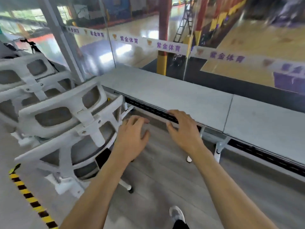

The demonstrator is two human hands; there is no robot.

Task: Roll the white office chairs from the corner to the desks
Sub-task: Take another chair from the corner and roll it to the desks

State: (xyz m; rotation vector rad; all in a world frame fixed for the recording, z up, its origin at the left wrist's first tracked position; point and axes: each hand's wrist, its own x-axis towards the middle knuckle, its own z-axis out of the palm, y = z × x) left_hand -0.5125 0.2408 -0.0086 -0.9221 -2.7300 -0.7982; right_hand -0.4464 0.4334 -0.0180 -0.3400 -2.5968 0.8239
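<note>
Along the left edge of the floor (pixel 165 187), in the corner by the glass wall (pixel 132 60):

- White office chairs (pixel 39 91): several, packed close one behind another, backs toward the camera, white frames with grey mesh panels. All stand in the corner; none is at the desks.
- Nearest chair (pixel 90 120): tilted in view, with one castor leg (pixel 127 185) on the floor below. A dark flat rectangle (pixel 103 157) lies at its seat edge; I cannot tell what it is.
- Hazard tape (pixel 28 194): yellow and black, running diagonally at the lower left corner of the floor.

Along the glass wall, from the corner to the right edge:

- Desks (pixel 165 90): grey tops, set end to end and touching at a seam. A black slotted strip (pixel 148 108) runs under the front edge, above white legs (pixel 218 149).
- Banner strip (pixel 168 47): white with purple characters, fixed across the glass.
- Pillar (pixel 162 30): red above and yellow below, beyond the glass.

Centre, above the floor between chairs and desks:

- Left hand (pixel 132 136): reached forward, palm down, fingers loosely spread and holding nothing. It is just beside the nearest chair's back.
- Right hand (pixel 183 131): reached forward, fingers spread and slightly bent, holding nothing. It overlaps the desk's front edge in view; contact cannot be told.

Bottom edge:

- Grey shoe (pixel 177 214): on the floor.
</note>
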